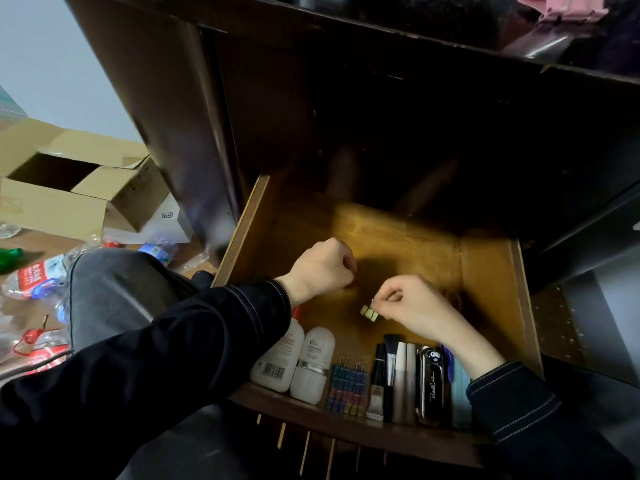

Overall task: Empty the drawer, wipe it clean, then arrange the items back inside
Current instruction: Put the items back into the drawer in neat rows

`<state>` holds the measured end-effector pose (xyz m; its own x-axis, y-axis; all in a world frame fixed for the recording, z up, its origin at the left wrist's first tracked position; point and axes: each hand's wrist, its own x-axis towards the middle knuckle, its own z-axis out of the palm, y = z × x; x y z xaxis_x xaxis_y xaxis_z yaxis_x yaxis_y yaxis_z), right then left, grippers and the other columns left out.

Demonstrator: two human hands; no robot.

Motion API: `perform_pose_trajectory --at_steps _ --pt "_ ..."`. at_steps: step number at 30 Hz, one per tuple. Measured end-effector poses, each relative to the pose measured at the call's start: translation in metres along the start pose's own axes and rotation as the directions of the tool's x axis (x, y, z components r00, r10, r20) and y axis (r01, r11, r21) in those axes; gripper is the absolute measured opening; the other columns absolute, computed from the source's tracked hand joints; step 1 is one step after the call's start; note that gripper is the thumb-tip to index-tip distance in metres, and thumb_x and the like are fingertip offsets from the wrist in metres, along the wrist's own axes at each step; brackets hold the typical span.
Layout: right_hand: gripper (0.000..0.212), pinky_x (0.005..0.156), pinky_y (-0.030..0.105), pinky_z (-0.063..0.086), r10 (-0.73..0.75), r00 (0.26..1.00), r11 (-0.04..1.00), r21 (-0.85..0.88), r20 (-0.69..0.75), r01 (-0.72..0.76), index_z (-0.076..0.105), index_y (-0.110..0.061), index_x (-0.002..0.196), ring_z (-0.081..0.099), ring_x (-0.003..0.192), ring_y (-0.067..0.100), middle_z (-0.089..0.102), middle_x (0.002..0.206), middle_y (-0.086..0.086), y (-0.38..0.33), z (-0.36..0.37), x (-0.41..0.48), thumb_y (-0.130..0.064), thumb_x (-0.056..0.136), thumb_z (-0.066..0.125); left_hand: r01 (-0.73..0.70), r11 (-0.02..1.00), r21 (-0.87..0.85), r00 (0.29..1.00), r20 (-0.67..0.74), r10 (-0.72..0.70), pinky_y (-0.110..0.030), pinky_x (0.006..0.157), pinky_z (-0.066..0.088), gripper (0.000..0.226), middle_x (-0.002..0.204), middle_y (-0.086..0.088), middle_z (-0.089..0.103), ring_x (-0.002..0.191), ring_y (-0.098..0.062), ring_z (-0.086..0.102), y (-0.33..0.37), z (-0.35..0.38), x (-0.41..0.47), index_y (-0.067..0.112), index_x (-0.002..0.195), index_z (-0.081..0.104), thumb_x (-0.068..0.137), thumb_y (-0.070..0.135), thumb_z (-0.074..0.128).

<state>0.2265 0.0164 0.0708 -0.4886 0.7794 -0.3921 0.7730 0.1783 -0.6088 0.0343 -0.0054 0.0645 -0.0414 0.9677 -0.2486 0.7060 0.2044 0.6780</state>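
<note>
The right hand [412, 306] pinches the pale clips [370, 313] lightly, so they could drop askew in the drawer [485, 268]; left hand [322, 268] curled, its grip's contents impossible to tell

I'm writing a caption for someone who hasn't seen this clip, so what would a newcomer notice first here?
The right hand pinches small pale clips inside the open wooden drawer, with the left hand curled beside it. A tidy row lines the drawer's front edge: two white bottles, coloured binder clips, cosmetics. Left of it, an open cardboard box and plastic bottles litter the floor.
</note>
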Motion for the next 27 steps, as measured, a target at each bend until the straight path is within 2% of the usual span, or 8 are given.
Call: perform_pose_trajectory --at_steps 2,5,7,10,13,16,21,27 --pt "0.01 0.063 0.04 0.052 -0.006 0.991 0.999 -0.051 0.131 0.013 0.074 -0.026 0.079 0.065 0.068 0.021 0.073 0.075 0.0 -0.002 0.008 -0.002 -0.031 0.087 0.072 -0.022 0.99 0.138 0.999 0.031 0.017 -0.036 0.081 0.058 0.021 0.098 -0.002 0.073 0.093 -0.021 0.068 -0.001 0.001 -0.003 0.015 0.1 0.076 0.085 0.008 0.063" --pt "0.007 0.057 0.028 0.042 -0.023 0.963 0.994 -0.096 0.269 0.051 0.074 -0.023 0.079 0.054 0.056 0.002 0.068 0.067 -0.008 -0.002 0.017 -0.003 -0.027 0.086 0.073 0.018 0.97 0.242 0.997 0.073 -0.037 -0.04 0.084 0.058 0.022 0.098 -0.005 0.073 0.098 -0.026 0.065 -0.003 0.004 -0.006 0.014 0.1 0.075 0.083 0.011 0.061" --pt "0.008 0.053 0.023 0.039 -0.023 0.946 0.989 -0.132 0.325 0.069 0.073 -0.023 0.079 0.05 0.049 -0.004 0.063 0.059 -0.016 -0.001 0.023 -0.003 -0.027 0.086 0.072 0.04 0.958 0.284 0.993 0.094 -0.069 -0.042 0.09 0.055 0.019 0.095 -0.007 0.072 0.102 -0.03 0.062 -0.005 0.004 -0.007 0.013 0.095 0.073 0.082 0.013 0.06" --pt "0.008 0.054 0.024 0.04 -0.01 0.935 0.978 -0.192 0.355 0.084 0.072 -0.025 0.079 0.051 0.053 -0.003 0.063 0.063 -0.013 -0.001 0.029 -0.002 -0.028 0.085 0.07 0.047 0.949 0.312 0.991 0.104 -0.083 -0.043 0.104 0.046 0.018 0.096 -0.007 0.07 0.106 -0.032 0.058 -0.007 0.006 -0.006 0.012 0.095 0.071 0.083 0.015 0.059" --pt "0.009 0.057 0.025 0.041 -0.017 0.928 0.973 -0.208 0.373 0.101 0.07 -0.029 0.075 0.053 0.058 0.0 0.064 0.067 -0.011 0.0 0.032 -0.001 -0.029 0.084 0.069 0.054 0.949 0.312 0.992 0.091 -0.087 -0.043 0.105 0.045 0.019 0.102 -0.007 0.07 0.109 -0.032 0.057 -0.008 0.007 -0.005 0.012 0.097 0.071 0.083 0.017 0.059" --pt "0.006 0.058 0.028 0.042 -0.021 0.92 0.972 -0.208 0.393 0.111 0.072 -0.024 0.08 0.055 0.061 0.005 0.065 0.07 -0.008 0.001 0.034 0.0 -0.028 0.083 0.068 0.053 0.946 0.319 0.993 0.086 -0.084 -0.041 0.11 0.04 0.019 0.105 -0.007 0.069 0.11 -0.032 0.057 -0.008 0.008 -0.004 0.011 0.097 0.071 0.084 0.018 0.06" --pt "0.006 0.061 0.031 0.042 -0.028 0.907 0.975 -0.187 0.42 0.116 0.073 -0.021 0.083 0.055 0.064 0.008 0.066 0.074 -0.005 0.001 0.036 0.0 -0.026 0.084 0.069 0.053 0.948 0.313 0.994 0.075 -0.08 -0.04 0.106 0.043 0.021 0.106 -0.008 0.068 0.112 -0.033 0.055 -0.008 0.008 -0.005 0.01 0.1 0.071 0.085 0.019 0.061" --pt "0.007 0.059 0.029 0.04 -0.028 0.907 0.968 -0.214 0.42 0.129 0.074 -0.021 0.086 0.051 0.059 0.004 0.06 0.066 -0.01 0.001 0.035 0.0 -0.027 0.086 0.069 0.058 0.947 0.317 0.994 0.065 -0.083 -0.04 0.104 0.045 0.021 0.105 -0.008 0.069 0.112 -0.033 0.054 -0.008 0.008 -0.005 0.011 0.1 0.071 0.085 0.021 0.061"
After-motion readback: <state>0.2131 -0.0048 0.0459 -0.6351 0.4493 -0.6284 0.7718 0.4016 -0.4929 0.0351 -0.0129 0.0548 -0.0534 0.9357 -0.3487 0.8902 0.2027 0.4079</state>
